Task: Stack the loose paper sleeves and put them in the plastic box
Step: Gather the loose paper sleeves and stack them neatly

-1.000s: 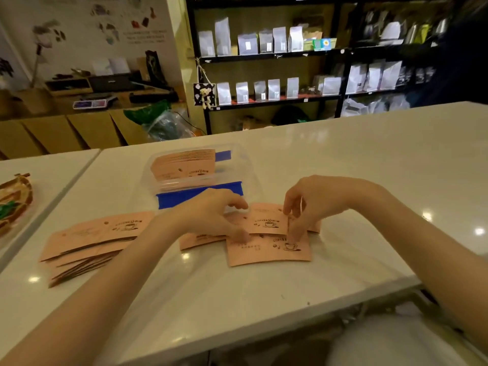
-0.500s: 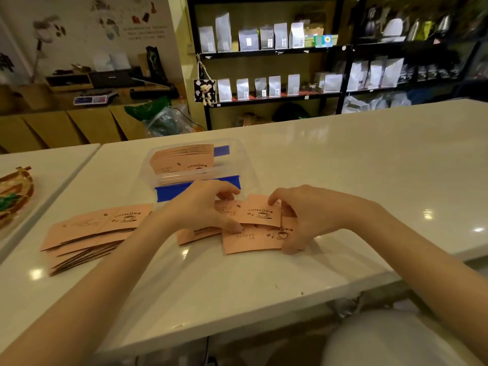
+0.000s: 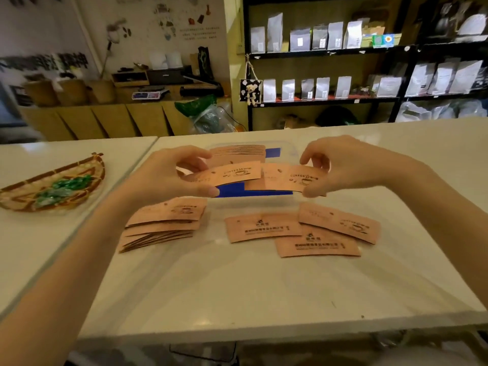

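My left hand (image 3: 163, 175) holds a pink paper sleeve (image 3: 232, 173) in the air, thumb under it. My right hand (image 3: 343, 162) pinches another paper sleeve (image 3: 287, 178) beside it; the two sleeves overlap at the middle. Both are raised in front of the clear plastic box (image 3: 293, 154) with blue edging, which holds a stack of sleeves (image 3: 237, 151). On the table lie three loose sleeves (image 3: 264, 227), (image 3: 317, 245), (image 3: 340, 223). A fanned pile of sleeves (image 3: 163, 223) lies to their left.
A woven basket (image 3: 52, 183) with green items sits on the adjoining table at the left. The white table's front edge (image 3: 264, 331) runs near me. Shelves with pouches (image 3: 317, 38) stand behind the table.
Both hands have risen from the loose sleeves on the table, each lifting one sleeve up in front of the box. The camera view has also shifted down and left.
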Motion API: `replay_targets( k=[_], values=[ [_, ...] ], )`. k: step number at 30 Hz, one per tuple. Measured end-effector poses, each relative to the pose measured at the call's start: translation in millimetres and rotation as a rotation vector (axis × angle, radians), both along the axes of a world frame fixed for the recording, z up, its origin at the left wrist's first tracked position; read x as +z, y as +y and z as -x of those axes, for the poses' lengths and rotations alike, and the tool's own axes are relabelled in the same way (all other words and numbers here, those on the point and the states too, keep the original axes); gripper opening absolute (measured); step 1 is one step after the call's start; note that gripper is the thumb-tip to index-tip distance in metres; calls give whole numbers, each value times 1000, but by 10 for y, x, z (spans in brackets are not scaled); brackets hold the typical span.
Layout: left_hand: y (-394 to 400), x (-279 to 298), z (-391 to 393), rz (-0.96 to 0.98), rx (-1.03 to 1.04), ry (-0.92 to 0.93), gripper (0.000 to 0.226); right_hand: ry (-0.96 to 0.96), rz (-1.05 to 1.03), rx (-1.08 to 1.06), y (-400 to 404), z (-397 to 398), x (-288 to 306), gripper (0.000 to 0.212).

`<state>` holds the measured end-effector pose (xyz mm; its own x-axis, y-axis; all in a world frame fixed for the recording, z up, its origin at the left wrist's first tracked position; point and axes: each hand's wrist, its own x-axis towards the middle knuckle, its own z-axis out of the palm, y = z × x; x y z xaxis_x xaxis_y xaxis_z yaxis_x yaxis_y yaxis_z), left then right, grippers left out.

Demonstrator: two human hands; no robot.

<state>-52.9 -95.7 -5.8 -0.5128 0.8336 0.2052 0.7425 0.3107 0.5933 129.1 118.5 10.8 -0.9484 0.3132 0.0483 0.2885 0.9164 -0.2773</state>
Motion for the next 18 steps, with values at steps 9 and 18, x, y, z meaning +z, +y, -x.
replay_targets(
  k=[9,18],
  values=[
    [-780,-158,481,49,213,-39,90,180,-44,150,-256,767,44,54],
    [-872,-398,602,20,253,-96,101,131,-64,438,-801,1373,-213,56]
  ],
)
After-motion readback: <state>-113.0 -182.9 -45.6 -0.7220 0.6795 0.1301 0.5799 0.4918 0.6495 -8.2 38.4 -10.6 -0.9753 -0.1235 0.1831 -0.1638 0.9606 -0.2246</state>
